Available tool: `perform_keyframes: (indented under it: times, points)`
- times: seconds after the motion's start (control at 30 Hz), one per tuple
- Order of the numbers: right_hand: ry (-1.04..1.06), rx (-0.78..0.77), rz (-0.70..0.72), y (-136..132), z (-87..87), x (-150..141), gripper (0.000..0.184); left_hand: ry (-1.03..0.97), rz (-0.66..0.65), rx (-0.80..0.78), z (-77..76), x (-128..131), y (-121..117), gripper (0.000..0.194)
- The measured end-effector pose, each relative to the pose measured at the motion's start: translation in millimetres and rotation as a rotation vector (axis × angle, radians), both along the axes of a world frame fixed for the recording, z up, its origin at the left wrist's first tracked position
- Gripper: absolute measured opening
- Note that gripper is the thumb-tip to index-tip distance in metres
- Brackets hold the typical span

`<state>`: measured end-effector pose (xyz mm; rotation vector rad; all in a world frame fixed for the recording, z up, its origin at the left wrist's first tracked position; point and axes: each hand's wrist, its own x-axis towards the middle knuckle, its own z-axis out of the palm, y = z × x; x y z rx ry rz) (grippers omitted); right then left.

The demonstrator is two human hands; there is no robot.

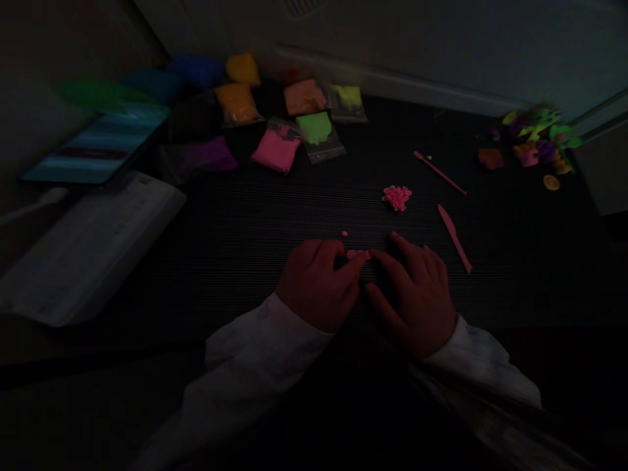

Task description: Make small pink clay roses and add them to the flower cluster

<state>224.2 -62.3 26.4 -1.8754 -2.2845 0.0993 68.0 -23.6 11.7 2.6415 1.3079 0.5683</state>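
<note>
Both hands rest on a dark table (255,222), fingertips meeting over a small pink lump of clay (357,254). My left hand (318,282) is curled, its thumb and forefinger pinching the lump's left end. My right hand (417,294) lies with fingers partly spread, its forefinger touching the lump's right end. A tiny pink ball (345,233) lies just beyond the left hand. A cluster of small pink balls (397,197) sits farther back.
Two pink modelling tools lie to the right: a knife (454,237) and a thin stick (439,173). Several bags of coloured clay (277,149) lie at the back. Finished clay shapes (537,137) stand at the far right. A phone (101,144) and a white book (88,242) lie left.
</note>
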Motion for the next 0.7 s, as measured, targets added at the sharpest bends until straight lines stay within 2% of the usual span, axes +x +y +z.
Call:
perform_keyframes:
  times: [0.37,0.53,0.7]
  points:
    - [-0.016,0.043,0.053,-3.4,-1.9,3.3,0.039,-0.05,0.011,0.022,0.6,0.0,0.1,0.035]
    - [-0.015,0.041,0.058,-3.5,-1.7,4.3,0.04,-0.093,0.088,0.081,2.2,-3.6,0.8,0.028]
    - [-0.009,0.037,0.052,-3.5,-0.9,4.3,0.04,-0.082,0.073,0.078,4.4,-4.9,1.0,0.025]
